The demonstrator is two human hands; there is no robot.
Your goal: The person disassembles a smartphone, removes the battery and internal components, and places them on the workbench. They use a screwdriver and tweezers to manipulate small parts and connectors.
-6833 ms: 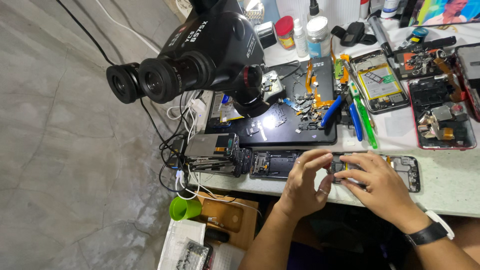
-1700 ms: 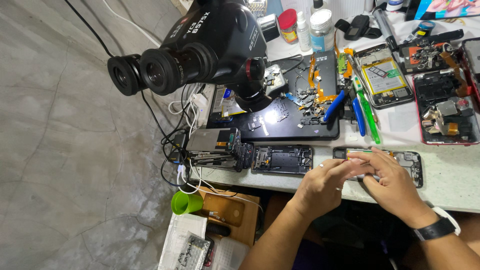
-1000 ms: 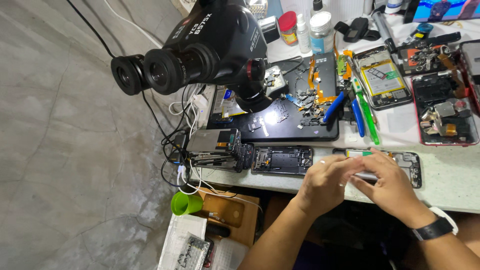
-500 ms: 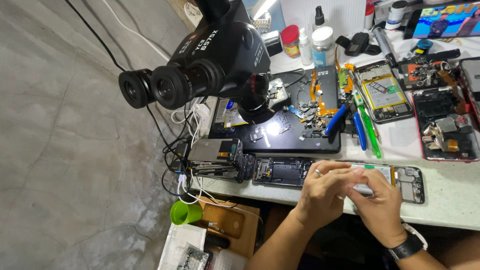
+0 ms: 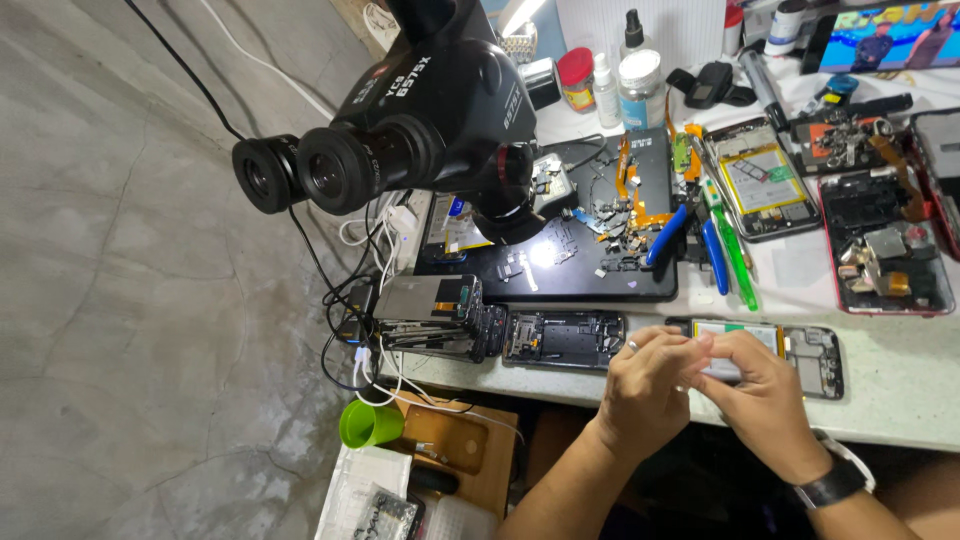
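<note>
While a green cup (image 5: pixel 368 424) sits below the bench, its contents unseen, both hands meet at the table edge: left hand (image 5: pixel 645 385) and right hand (image 5: pixel 757 395) pinch a small grey part (image 5: pixel 718 368) over an opened phone (image 5: pixel 800 350). Since before, they sit slightly right. Glossy black microscope (image 5: pixel 420 110) looms.
</note>
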